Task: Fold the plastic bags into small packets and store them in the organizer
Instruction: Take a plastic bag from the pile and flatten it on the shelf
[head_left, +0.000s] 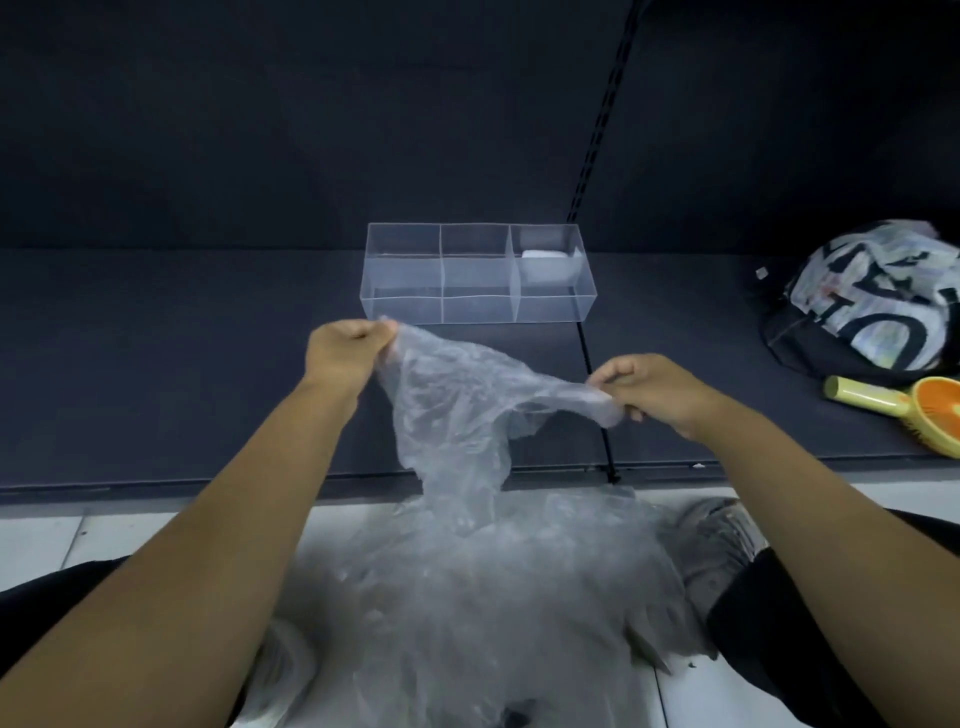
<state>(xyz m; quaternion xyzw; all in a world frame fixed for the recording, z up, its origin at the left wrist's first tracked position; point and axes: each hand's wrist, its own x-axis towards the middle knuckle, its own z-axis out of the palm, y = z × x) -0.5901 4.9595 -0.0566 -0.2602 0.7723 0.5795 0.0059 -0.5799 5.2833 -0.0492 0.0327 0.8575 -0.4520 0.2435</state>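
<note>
1. Nearest to the camera, a pile of clear plastic bags (467, 613) is lying crumpled on the person's lap and between the two forearms. It is reaching down to the white floor (52, 535).
2. On the left, the left hand (348, 348) is gripping one upper corner of a single plastic bag (457, 395). Its fingers are curled tightly around the film, and it is being held above the dark shelf (182, 364).
3. The plastic bag is hanging in the air between both hands, which are being held well apart. Its top edge is sagging a little between them, and its lower part is falling down into the pile, so it is touching the other bags there.
4. Behind the bag, in the middle, the transparent organizer (400, 306) is standing on the shelf, and thin walls are dividing it into compartments. A small white packet (545, 255) is lying in the compartment at the right end, toward the back. The left hand is appearing just in front of the organizer's left front corner.
5. To the right, the right hand (654, 389) is pinching the other upper corner of the bag between thumb and curled fingers, slightly lower than the left hand.
6. Lower on the right, a grey shoe (717, 530) is showing partly from behind the pile.
7. Far right on the shelf, a printed bag (883, 306) with black and white marks is sitting, and just beside it, in front, a hairbrush (909, 410) with a yellow handle and an orange head is lying.
</note>
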